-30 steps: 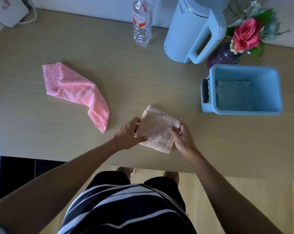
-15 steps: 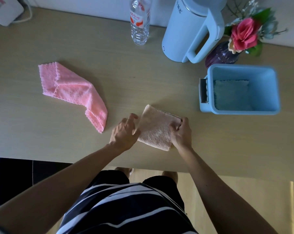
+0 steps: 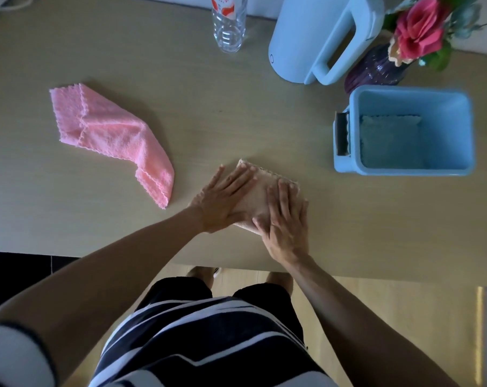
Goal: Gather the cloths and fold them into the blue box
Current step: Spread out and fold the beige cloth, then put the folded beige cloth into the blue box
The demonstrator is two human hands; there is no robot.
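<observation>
A folded beige cloth [image 3: 257, 198] lies on the wooden table near its front edge. My left hand [image 3: 222, 202] presses flat on the cloth's left half, fingers straight. My right hand [image 3: 287, 222] presses flat on its right half, fingers spread. A pink cloth [image 3: 111, 135] lies crumpled and partly folded to the left, apart from both hands. The blue box [image 3: 460, 129] stands to the right with a folded blue-grey cloth [image 3: 390, 141] flat on its bottom.
At the back of the table [image 3: 264, 113] stand a clear plastic bottle [image 3: 229, 23], a pale blue kettle [image 3: 317, 37] and a purple vase [image 3: 376, 71] with a pink flower, just behind the box. The table's front edge runs under my forearms.
Both hands went from pinching the beige cloth's side edges to lying flat on top of it. The cloth now looks folded smaller and pressed down.
</observation>
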